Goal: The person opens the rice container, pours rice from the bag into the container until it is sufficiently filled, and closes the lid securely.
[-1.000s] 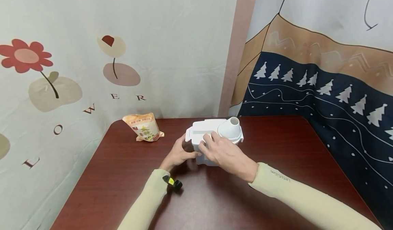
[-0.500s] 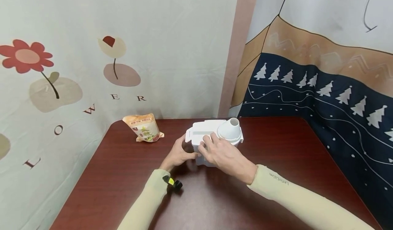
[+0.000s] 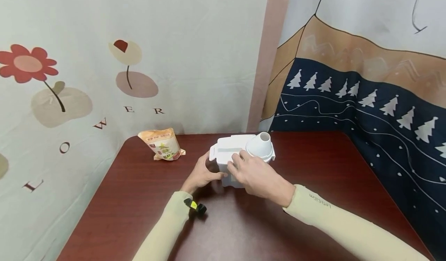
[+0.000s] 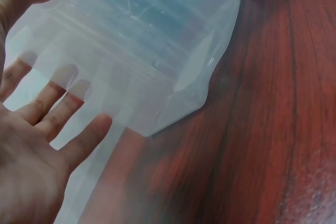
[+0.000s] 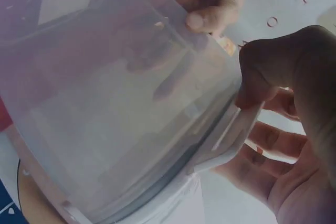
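A translucent plastic storage container (image 3: 235, 181) stands upright on the table, with a white lid (image 3: 231, 141) on it. A white cone-shaped spout (image 3: 263, 145) rises from the lid's right part. My left hand (image 3: 202, 174) holds the container's left side, thumb on the front and the other fingers against the side wall. At the front rim, my right hand (image 3: 257, 174) pinches the lid's front latch (image 5: 226, 142), its thumb below and its fingers above. A side latch (image 3: 213, 152) sticks out at the lid's left end. Through the clear wall (image 5: 115, 98), the left fingers show faintly.
An orange and white food bag (image 3: 163, 145) stands at the table's back left. The dark red wooden table (image 3: 139, 199) reaches back to a printed curtain (image 3: 195, 59). A black strap with a yellow mark (image 3: 195, 205) sits on the left wrist.
The right hand's fingers have shifted slightly at the front latch. My left hand and the container have stayed in place.
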